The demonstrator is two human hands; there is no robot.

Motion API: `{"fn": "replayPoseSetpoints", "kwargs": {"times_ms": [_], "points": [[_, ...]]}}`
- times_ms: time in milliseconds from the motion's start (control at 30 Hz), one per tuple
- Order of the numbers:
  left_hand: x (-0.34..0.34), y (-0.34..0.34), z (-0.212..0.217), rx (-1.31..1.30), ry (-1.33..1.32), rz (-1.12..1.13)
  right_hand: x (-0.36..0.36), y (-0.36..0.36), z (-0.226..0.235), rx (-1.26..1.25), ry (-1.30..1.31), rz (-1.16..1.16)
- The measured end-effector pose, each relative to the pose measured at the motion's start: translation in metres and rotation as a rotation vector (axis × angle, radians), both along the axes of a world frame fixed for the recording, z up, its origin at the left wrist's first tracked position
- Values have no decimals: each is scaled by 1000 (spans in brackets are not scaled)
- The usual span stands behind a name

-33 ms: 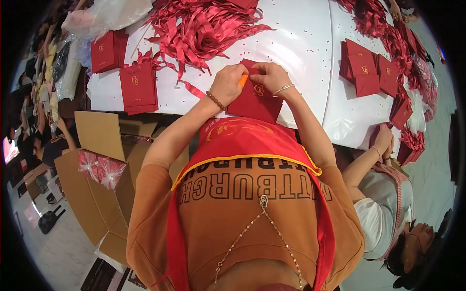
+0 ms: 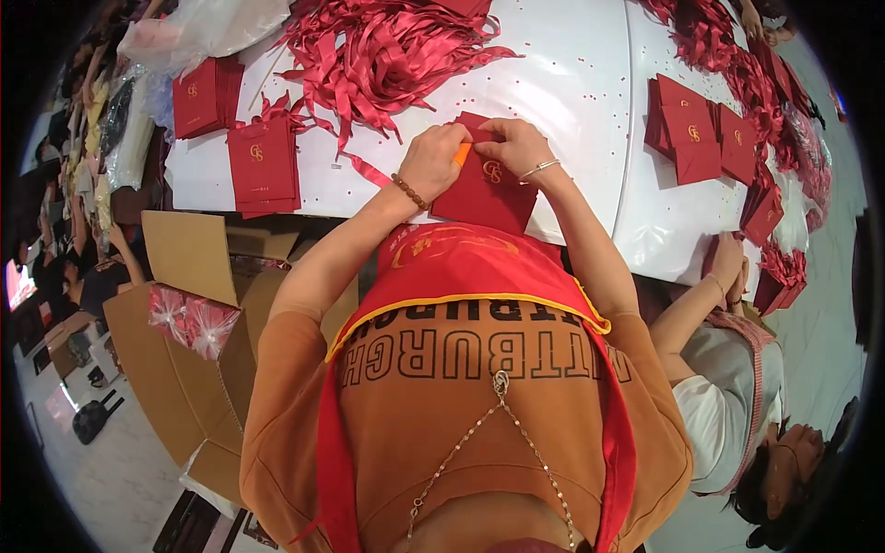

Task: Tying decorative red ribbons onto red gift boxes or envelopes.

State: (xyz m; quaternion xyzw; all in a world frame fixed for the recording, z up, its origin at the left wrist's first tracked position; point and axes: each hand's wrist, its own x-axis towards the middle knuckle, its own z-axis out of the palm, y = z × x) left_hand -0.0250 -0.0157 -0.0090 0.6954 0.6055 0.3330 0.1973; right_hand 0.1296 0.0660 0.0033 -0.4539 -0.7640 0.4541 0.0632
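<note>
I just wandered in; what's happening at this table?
A person's left hand and right hand are both at the far edge of a red paper bag. The left hand also seems to grip an orange object, mostly hidden. Red ribbons lie heaped on the white table, with stacked red bags at both sides. Another person's hand is near the table's edge on the right.

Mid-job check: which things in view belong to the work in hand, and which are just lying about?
In the work:
red bag, under left hand and right hand
orange item, at the left fingers
heaped red ribbons, likely
stacked red bags, likely

Apparently lying about:
clear plastic
cardboard box, untouched
dark object on the floor
</note>
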Motion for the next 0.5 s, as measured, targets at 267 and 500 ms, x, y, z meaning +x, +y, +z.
{"fn": "replayPoseSetpoints", "kwargs": {"times_ms": [267, 500], "points": [[4, 1, 6, 13, -62, 44, -1, 1, 3, -70, -5, 53], [5, 1, 5, -36, -104, 63, 3, -1, -2, -60, 52, 58]]}}
